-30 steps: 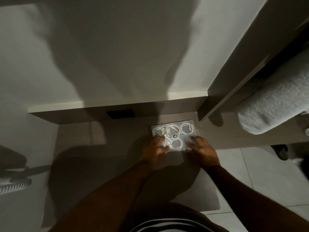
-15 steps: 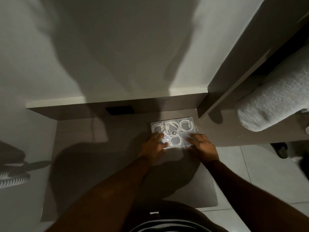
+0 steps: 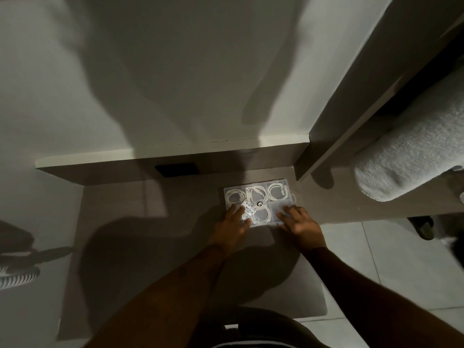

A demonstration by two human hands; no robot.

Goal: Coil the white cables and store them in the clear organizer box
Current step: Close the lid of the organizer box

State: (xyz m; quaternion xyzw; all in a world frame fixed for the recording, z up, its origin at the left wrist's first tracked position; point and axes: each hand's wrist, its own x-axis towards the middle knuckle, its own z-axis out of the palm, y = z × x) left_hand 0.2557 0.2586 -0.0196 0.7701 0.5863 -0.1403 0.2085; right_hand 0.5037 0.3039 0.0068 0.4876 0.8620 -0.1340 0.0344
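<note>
Compared with a second ago, both hands are sitting slightly nearer the front edge of the box, and the box itself is lying in the same spot; no other change is showing.

The counter (image 3: 155,222) is carrying the clear organizer box (image 3: 288,194), which is lying flat near the counter's back right corner, close to the wall ledge (image 3: 175,151). One box is showing, lid closed as far as can be told. Four white cable coils are counted inside: three across the back row (image 3: 256,195) and one in the front middle compartment (image 3: 261,215). The front right compartment is appearing empty; the front left one is hidden by fingers. One barcode label (image 3: 249,209) is lying on the lid beside a small round black sticker (image 3: 259,203).

The left hand (image 3: 232,223) is resting flat, fingers spread over the front left corner of the box, not grasping anything. The right hand (image 3: 300,222) is lying open, fingertips touching the front right edge, holding nothing.

To the right, a grey rolled towel (image 3: 406,151) is lying on a lower surface, well apart from the box. A dark rectangular plate (image 3: 177,169) is sitting on the ledge face. Heavy shadow is dimming the counter's near half.
</note>
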